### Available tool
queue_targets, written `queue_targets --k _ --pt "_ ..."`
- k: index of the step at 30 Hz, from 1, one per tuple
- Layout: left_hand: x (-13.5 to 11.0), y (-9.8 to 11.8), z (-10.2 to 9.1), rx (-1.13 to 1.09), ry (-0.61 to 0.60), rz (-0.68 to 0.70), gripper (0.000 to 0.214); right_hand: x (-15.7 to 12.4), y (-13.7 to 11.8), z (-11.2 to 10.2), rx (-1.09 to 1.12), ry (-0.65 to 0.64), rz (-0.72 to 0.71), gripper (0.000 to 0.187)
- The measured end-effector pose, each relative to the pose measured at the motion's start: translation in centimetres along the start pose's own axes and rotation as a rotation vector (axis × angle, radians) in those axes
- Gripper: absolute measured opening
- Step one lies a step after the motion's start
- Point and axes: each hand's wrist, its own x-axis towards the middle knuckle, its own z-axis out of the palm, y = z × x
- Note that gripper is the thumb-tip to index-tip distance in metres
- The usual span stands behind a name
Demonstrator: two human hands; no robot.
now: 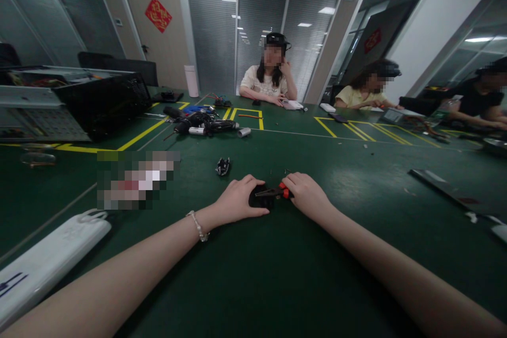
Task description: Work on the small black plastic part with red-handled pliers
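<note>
My left hand [237, 199] grips a small black part [259, 199] against the green tabletop [253, 274], thumb on the near side and fingers on the far side. What kind of part it is, I cannot make out. In my right hand [307, 193] is a pair of needle-nose pliers [273, 192] with red and black handles. The jaws point left and lie over the black part; whether they pinch it is too small to tell. Beyond my left hand sits a small black and silver piece [223, 166], touched by neither hand.
A white case [51, 264] lies at the near left. Behind it stands an opened computer case [79, 105]. Tools and cables [202, 121] are heaped farther back, near a pink bottle [191, 81]. A dark flat panel [443, 190] is at right. Several people sit across the table.
</note>
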Motion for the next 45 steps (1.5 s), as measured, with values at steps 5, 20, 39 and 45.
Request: queue_targets --k 5,20,39,45 --pt "0.01 -0.11 0.16 0.008 -0.001 -0.008 0.062 0.00 0.01 0.06 0.008 0.012 0.007 0.027" --pt "-0.05 -0.06 0.30 0.021 0.014 0.004 0.062 0.04 -0.01 0.15 -0.002 -0.010 0.011 0.029" --pt "-0.05 -0.10 0.28 0.011 0.017 -0.003 0.062 -0.21 -0.05 -0.04 -0.021 0.044 0.010 0.033" --pt "0.08 -0.20 0.39 0.019 0.017 0.003 0.062 -0.24 -0.03 0.06 -0.010 0.050 0.004 0.033"
